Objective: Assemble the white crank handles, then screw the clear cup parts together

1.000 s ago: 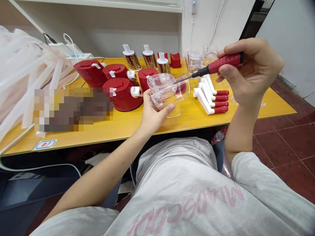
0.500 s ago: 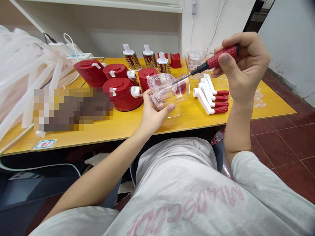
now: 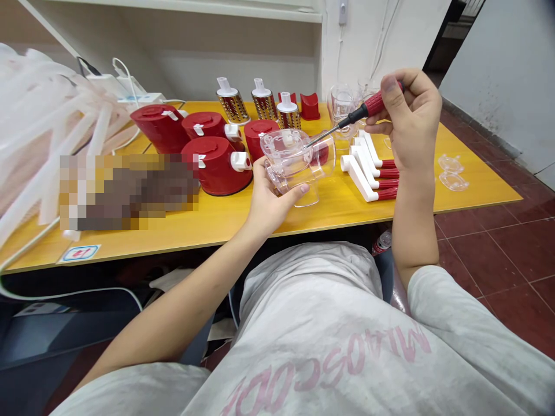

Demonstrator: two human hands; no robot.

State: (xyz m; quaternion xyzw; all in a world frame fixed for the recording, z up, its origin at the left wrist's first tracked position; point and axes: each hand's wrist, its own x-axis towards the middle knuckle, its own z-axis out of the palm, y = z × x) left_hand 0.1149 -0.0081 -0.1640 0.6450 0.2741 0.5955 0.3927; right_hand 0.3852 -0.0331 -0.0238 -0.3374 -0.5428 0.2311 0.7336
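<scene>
My left hand [image 3: 273, 193] is closed around a clear plastic housing [image 3: 288, 153], holding it tilted above the table with the thumb along its lower side. In my right hand [image 3: 411, 115], fingers wrapped round the handle, is a screwdriver [image 3: 368, 108] with a red and black grip. Its metal shaft slants down to the left, and the tip meets the housing's round flange. Whether a screw sits under the tip is too small to tell. White cranks [image 3: 359, 176] with red handles lie just right of the housing, partly behind my right forearm.
Several red round bases [image 3: 217, 167] stand on the yellow table [image 3: 208, 225] at left. Behind are metal grater drums [image 3: 233, 107], a red pusher [image 3: 309, 107] and clear housings [image 3: 343, 104]. Thin clear parts [image 3: 453, 173] lie at right; plastic wrapping [image 3: 39, 115] is heaped at far left.
My right hand has turned and shifted left around the screwdriver's handle, its thumb now on top. The tip stays at the flange; my left hand and the housing hardly moved.
</scene>
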